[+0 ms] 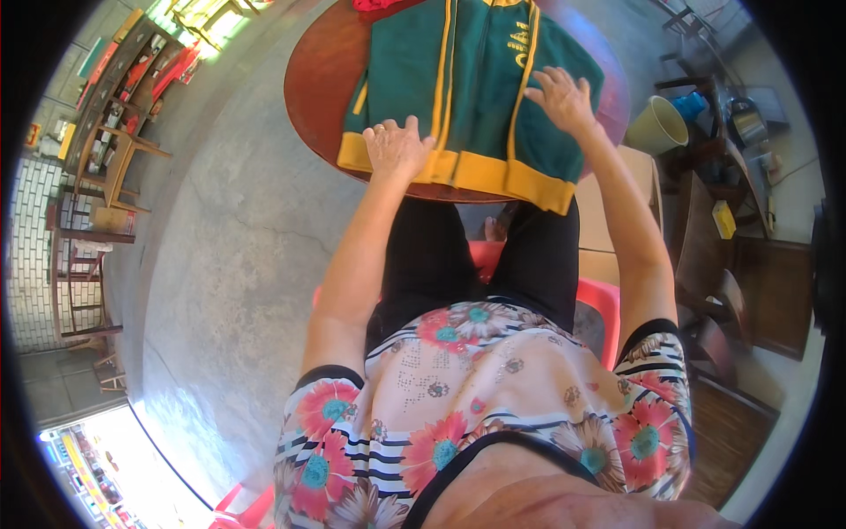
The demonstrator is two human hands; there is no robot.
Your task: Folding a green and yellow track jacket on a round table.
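Note:
A green jacket (410,73) with yellow stripes and a yellow hem band lies spread on a round reddish-brown table (324,86). Yellow lettering shows on its upper right front. My left hand (400,149), wearing a ring, rests palm down on the jacket's lower left part, just over the hem band, fingers apart. Farther up on the right, my right hand (562,99) lies on the jacket beside a yellow stripe, its fingers spread. Neither hand grips the cloth. A bit of red cloth (377,4) shows at the table's far edge.
I sit on a red plastic chair (605,317). A cardboard box (598,218) stands right of my legs, with a cream bucket (661,125) beyond it. Dark wooden furniture (694,231) lines the right. Wooden shelves (112,99) and chairs stand far left.

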